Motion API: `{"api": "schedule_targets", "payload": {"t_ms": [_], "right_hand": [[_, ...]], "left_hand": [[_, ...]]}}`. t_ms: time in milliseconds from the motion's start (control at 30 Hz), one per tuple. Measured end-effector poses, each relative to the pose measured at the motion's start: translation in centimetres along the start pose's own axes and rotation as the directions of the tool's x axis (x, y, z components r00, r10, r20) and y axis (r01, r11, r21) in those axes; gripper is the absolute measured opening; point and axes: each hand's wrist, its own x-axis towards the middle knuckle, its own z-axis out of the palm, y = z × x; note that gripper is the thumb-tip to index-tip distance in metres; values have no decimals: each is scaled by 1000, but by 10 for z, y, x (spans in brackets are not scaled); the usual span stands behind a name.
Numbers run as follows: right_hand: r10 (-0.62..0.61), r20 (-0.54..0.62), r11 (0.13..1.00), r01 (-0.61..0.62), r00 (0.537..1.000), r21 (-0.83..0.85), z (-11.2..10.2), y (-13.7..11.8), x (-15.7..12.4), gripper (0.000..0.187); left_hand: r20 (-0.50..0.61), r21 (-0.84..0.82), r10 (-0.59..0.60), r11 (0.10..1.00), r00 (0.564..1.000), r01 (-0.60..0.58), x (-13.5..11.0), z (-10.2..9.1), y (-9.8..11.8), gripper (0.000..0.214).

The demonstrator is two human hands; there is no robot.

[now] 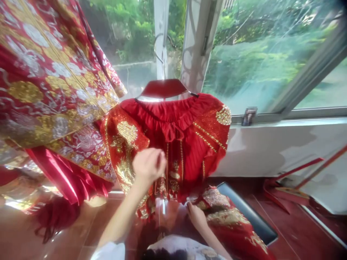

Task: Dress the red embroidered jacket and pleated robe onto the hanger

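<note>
A red pleated garment point(191, 155) with gold embroidery, a ruffled neck and a small bow hangs in front of me. It is on a hanger point(162, 90) with a red top and a metal hook. My left hand point(150, 164) is closed, fingers curled together, in front of the garment's left half; what it pinches, if anything, is too small to make out. Lower down, my right hand point(195, 213) pinches at the garment's bottom edge, where a small whitish bit shows by the fingertips. Beside that hand lies more red and gold embroidered cloth point(230, 216).
On the left hangs a large red robe point(62, 76) with gold and silver embroidery. Windows point(260, 65) stand behind, with a blurred small object point(248, 116) on the sill. On the tiled floor are a dark flat panel point(251, 213) and a red long-handled dustpan point(287, 195).
</note>
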Motion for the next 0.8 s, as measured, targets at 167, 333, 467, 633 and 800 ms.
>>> {"api": "schedule_targets", "payload": {"t_ms": [167,333,467,633,800], "right_hand": [[85,132,992,-71,988,-107,14,20,12,19],[115,219,978,-72,969,-194,18,14,9,31],[97,264,974,-37,960,-224,1,-4,6,30],[-32,273,976,89,962,-197,-65,-48,30,28],[-459,-181,878,476,870,61,-172,-116,36,32]], "left_hand": [[43,227,-154,964,987,141,17,56,41,44],[129,326,-207,932,970,156,36,60,38,27],[142,374,-215,915,966,148,20,55,31,28],[422,468,-360,873,832,140,-34,75,3,32],[589,523,-472,841,656,137,-85,100,-27,25]]}}
